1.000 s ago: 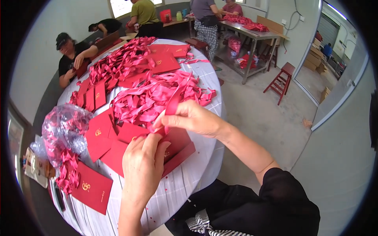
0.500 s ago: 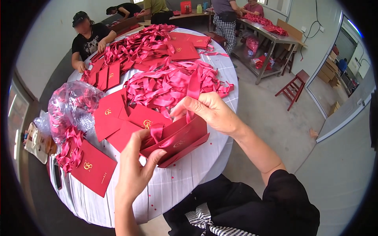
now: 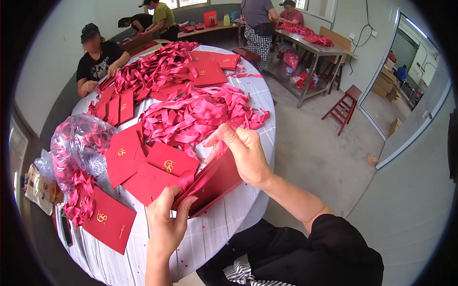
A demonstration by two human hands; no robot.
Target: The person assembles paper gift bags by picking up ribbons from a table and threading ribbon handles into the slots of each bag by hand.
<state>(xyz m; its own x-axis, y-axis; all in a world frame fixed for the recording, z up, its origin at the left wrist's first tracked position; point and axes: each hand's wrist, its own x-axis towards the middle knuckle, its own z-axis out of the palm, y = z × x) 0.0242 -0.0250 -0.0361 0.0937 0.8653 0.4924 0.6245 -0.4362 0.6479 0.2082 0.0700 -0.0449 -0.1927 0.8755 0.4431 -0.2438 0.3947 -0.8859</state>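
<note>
A red paper gift bag (image 3: 217, 183) is held tilted over the near part of the table. My left hand (image 3: 167, 219) is closed on its lower left end, thumb along the near side. Beside those fingers a pink ribbon (image 3: 186, 181) loops from the bag's mouth. At the upper right end, my right hand (image 3: 243, 155) is closed with thumb and forefinger pinched on pink ribbon; the fingertips are partly hidden behind the bag. Flat red bags (image 3: 169, 161) with gold emblems lie just beyond my left hand. Behind them spreads a heap of loose pink ribbons (image 3: 200, 112).
On the left, a clear plastic bag of ribbons (image 3: 81, 143) stands by a red bag (image 3: 109, 219) with ribbons on it. More ribboned red bags (image 3: 162, 66) pile up farther back, where a co-worker (image 3: 98, 59) sits. A red stool (image 3: 342, 109) and metal table (image 3: 310, 47) stand right.
My right hand has come down closer to the bag's edge, and the ribbon end that rose above it no longer shows. The bag is tilted more steeply, its mouth narrower. The view has shifted slightly.
</note>
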